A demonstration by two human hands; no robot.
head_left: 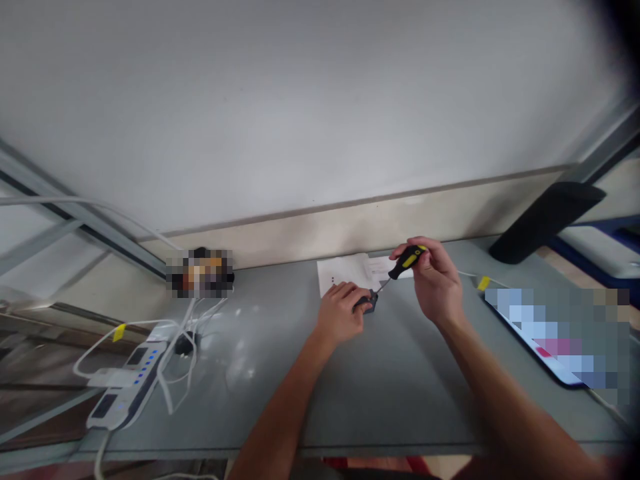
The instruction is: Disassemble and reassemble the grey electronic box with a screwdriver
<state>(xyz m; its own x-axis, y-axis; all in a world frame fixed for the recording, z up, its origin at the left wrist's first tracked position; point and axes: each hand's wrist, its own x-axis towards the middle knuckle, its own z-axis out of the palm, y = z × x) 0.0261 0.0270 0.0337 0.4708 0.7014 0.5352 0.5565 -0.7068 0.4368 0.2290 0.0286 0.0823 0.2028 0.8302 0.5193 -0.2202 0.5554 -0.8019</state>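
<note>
My right hand (437,280) is closed around the black and yellow handle of a screwdriver (407,262). The thin shaft slants down to the left, and its tip meets a small black part (369,304) on the grey table. My left hand (345,310) is closed on that black part, holding it low over the tabletop; its exact kind I cannot make out. Behind the hands lies a white sheet of paper (343,270) with a few small dark dots on it, with another printed paper (385,267) beside it.
A white power strip (127,387) with tangled white cables sits at the left edge. Behind it is a blurred, pixelated object (203,273). To the right lie a tablet-like screen (550,340), partly pixelated, and a tilted black cylinder-like object (545,220). A pale wall (320,120) rises behind.
</note>
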